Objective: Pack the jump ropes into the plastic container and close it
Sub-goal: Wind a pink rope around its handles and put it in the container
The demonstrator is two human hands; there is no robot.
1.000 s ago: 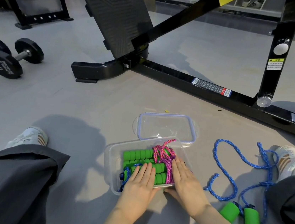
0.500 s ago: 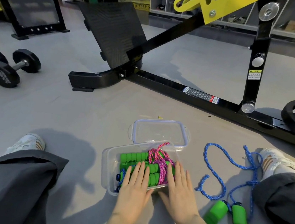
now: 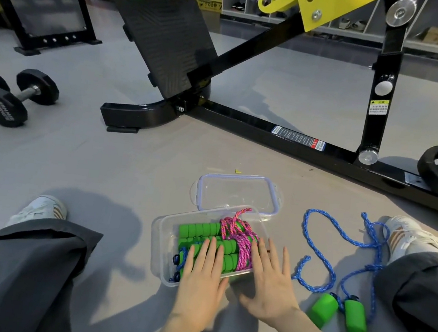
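Left hand (image 3: pixel 203 277) and right hand (image 3: pixel 270 288) flat, palms down, fingers straight on ropes (image 3: pixel 241 247) in box (image 3: pixel 160 231). Grip released both sides. Lid (image 3: pixel 236 193) beyond fingertips.

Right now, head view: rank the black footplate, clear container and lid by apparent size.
1. black footplate
2. clear container
3. lid, though the clear container sits nearer, so that gap is unsure.

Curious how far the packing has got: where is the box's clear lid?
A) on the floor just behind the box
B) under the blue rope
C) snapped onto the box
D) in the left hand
A: the clear lid lies on the floor just beyond the open container.
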